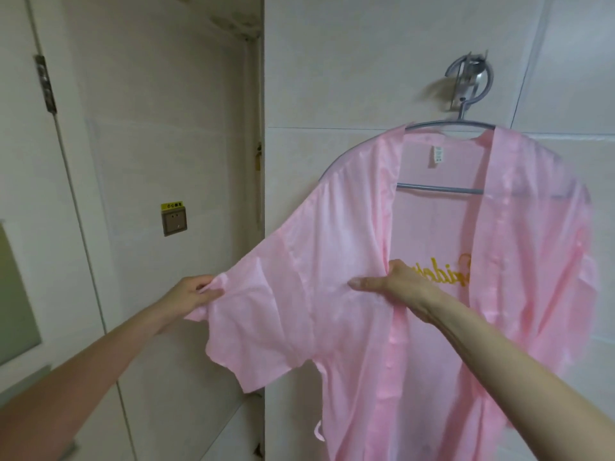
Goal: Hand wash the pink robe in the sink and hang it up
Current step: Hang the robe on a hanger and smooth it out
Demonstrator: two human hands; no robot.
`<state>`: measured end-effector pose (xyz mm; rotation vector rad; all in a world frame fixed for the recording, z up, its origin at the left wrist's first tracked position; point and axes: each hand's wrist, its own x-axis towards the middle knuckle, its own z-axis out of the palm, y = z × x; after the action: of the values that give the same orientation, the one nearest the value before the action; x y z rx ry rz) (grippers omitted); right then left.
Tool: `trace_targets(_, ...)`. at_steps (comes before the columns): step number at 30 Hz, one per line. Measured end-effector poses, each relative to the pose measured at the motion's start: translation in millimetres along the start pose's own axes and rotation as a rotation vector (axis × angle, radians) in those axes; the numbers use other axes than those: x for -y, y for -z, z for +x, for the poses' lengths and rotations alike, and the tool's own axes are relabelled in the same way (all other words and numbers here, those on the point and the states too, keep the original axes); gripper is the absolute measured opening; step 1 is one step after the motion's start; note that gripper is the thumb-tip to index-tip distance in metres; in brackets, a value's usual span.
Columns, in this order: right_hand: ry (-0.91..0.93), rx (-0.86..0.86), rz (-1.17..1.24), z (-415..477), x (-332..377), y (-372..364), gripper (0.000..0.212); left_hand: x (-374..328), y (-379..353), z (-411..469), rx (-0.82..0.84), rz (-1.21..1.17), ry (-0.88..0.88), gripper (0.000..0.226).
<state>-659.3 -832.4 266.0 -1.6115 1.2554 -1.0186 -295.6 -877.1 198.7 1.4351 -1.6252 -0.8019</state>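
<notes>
The pink robe (432,261) hangs on a hanger (446,126) at the far wall hook (469,78); left hand (193,292) pinches the sleeve hem outward, right hand (399,287) grips the front edge, likely spreading it to dry

Single head-worn wide-angle view, straight toward tiled wall (349,61), near pink robe (349,227)

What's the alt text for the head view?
A pink robe hangs on a grey hanger from a wall hook; the left hand pinches its sleeve hem, pulled sideways, while the right hand grips the front edge.
</notes>
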Motion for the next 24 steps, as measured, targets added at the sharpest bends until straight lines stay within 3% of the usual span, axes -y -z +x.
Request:
trace_targets(2, -0.003, 0.018, -0.016, 5.9, 1.4, 1.2, 0.017, 5.2, 4.0, 1.4, 0.043, 0.085, 0.012, 0.006)
trace_targets(5, -0.047, 0.109, 0.161, 7.1, -0.5, -3.6, 0.019, 11.5, 11.4, 4.3, 0.029, 0.246, 0.053, 0.022)
trace_targets(9, -0.050, 0.291, 0.414, -3.6, 3.1, -13.0, 0.026, 8.6, 10.4, 1.9, -0.093, 0.210, 0.061, 0.033)
trace_targets(11, -0.003, 0.317, 0.311, -7.7, 6.4, -14.5, 0.036, 8.3, 10.3, 0.5, -0.120, 0.130, 0.073, 0.035)
trace_targets(14, -0.014, 0.224, 0.155, 0.0, 3.2, -9.4, 0.054, 7.2, 14.8, -1.3, -0.086, 0.116, 0.054, 0.030)
trace_targets(18, 0.000, 0.122, 0.203, 1.3, -2.1, -10.8, 0.026, 3.2, 17.6, -4.1, -0.093, 0.104, 0.060, 0.018)
trace_targets(22, -0.061, 0.368, 0.265, -5.2, -1.2, -15.7, 0.024, 4.4, 20.2, -3.8, -0.115, 0.076, 0.087, 0.014)
trace_targets(24, -0.049, 0.291, 0.184, -3.6, 2.7, -16.1, 0.012, 7.8, 23.6, -2.4, -0.156, 0.081, 0.089, 0.024)
